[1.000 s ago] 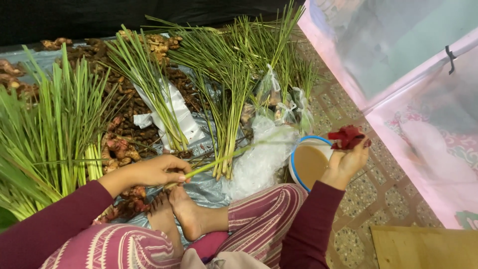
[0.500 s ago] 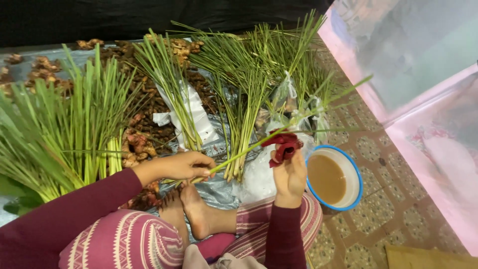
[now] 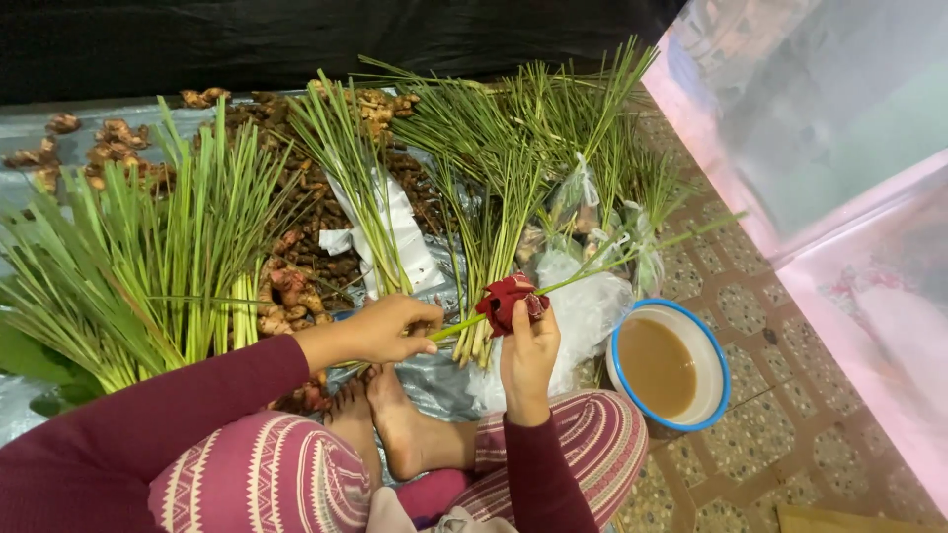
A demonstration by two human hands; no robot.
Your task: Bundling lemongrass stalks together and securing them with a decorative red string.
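Note:
My left hand grips the base of a long green stalk that runs up to the right. My right hand holds a dark red cloth pressed around that stalk near its lower end. Just behind the hands lies a bundle of green lemongrass stalks on a grey plastic sheet. My bare feet rest on the sheet below the hands.
A white bowl with a blue rim holds brown water at the right on the tiled floor. A big lemongrass pile lies at the left. Ginger-like roots and clear plastic bags sit among the bundles. A pink panel stands at right.
My right hand has carried the red cloth from over the bowl leftward to the stalk and wrapped it there. My left hand stays on the stalk's base.

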